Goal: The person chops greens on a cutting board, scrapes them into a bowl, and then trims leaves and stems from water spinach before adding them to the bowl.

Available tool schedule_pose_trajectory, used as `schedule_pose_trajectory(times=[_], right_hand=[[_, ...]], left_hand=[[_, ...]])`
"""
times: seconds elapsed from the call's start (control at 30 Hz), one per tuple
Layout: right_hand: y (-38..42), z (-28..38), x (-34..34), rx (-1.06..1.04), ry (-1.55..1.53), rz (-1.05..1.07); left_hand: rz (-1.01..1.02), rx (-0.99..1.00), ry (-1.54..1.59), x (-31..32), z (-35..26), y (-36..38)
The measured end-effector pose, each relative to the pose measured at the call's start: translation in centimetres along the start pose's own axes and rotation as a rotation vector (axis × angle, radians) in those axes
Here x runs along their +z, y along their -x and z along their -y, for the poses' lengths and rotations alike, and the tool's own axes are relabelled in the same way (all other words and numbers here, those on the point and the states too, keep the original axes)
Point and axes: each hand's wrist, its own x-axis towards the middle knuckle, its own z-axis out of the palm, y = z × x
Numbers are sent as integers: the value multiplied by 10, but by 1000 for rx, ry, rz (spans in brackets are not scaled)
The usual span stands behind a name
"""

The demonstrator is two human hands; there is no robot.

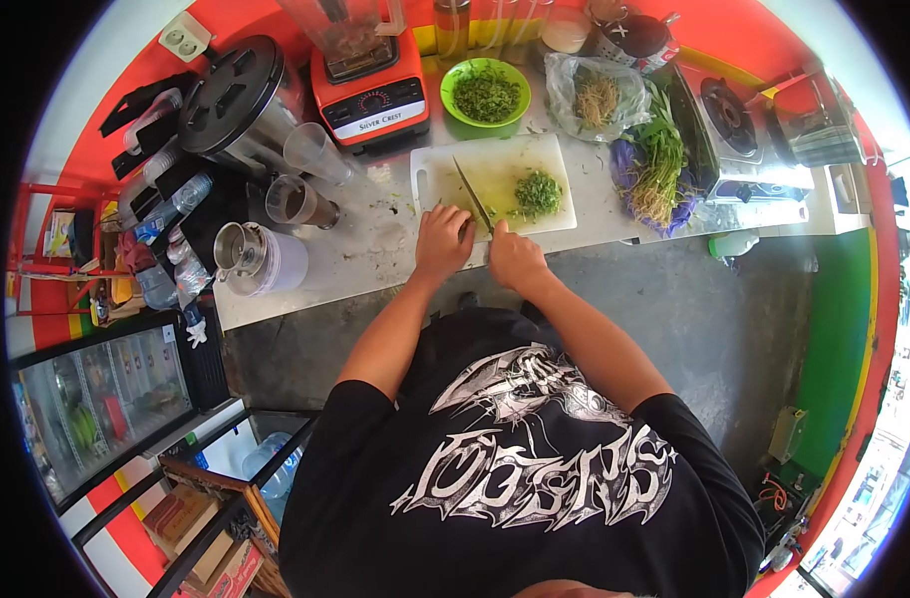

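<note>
A knife [466, 182] lies slantwise over the white cutting board [435, 159], its tip toward the back left. My right hand [516, 257] is closed around its handle at the board's front edge. My left hand [445, 241] rests on the board's front left part, left of the blade, fingers apart and nothing visible in them. Chopped green herbs [539, 192] sit in a small heap on the board's right side, with a few bits scattered toward the knife. Behind the board stands a lime-green bowl [454, 117] filled with more chopped greens.
A red blender [370, 95] and a large lidded pot [238, 95] stand at the back left. Plastic cups [298, 202] and a white container [276, 261] are nearer. To the right lie a plastic bag [565, 110], uncut greens [662, 159] and a gas stove [739, 164].
</note>
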Motion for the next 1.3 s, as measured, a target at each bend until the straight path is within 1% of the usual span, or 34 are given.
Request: schedule_pose_trajectory(times=[0.1,0.2,0.3,0.43,0.53,0.6,0.7,0.73,0.8,0.83,0.9,0.93,1.0,1.03,1.07,1.1,1.13,1.17,1.2,1.23,1.3], right_hand=[[12,6,-9,-19,32,12],[18,7,7,-5,33,37],[6,8,14,-3,63,13],[-12,5,6,-44,68,-38],[-2,10,11,-36,95,-37],[5,15,21,47,14,8],[-9,12,19,-2,-28,-58],[-9,9,18,-1,-32,-63],[-16,6,6,-56,7,-67],[-19,7,4,-65,11,-82],[-13,7,12,-1,-115,-158],[-10,6,18,-3,-116,-163],[-4,7,23,-58,-186,-152],[1,7,23,-49,-192,-157],[6,7,21,-79,-160,-94],[9,6,18,-108,-127,-30],[9,3,18,-97,-128,-34],[9,-1,17,-63,-152,-66],[9,-8,19,-31,-172,-96],[8,-15,20,-22,-167,-93],[6,-31,16,80,-209,-155]], left_hand=[[-18,35,-11,0,2,0],[-21,18,7,1,3,0],[-37,43,23,-1,3,-1],[-46,37,40,-3,3,0],[-61,51,33,-2,5,2],[-53,35,42,-1,4,2],[-1,8,55,-4,4,4],[0,14,52,-3,7,7],[-30,24,190,-2,18,9],[-44,33,184,-4,20,9],[-138,-102,300,-7,23,15],[-140,-97,298,-10,23,14],[-243,-115,199,-12,26,9],[-256,-135,156,-14,31,6],[-248,-126,161,-15,36,4],[-264,-242,19,-16,38,0],[-279,-358,-123,-17,39,-2],[-196,-494,-137,-18,39,-3],[-191,-494,-127,-17,39,-3],[-186,-526,-183,-17,39,-3],[-173,-561,-257,-17,40,-4]])
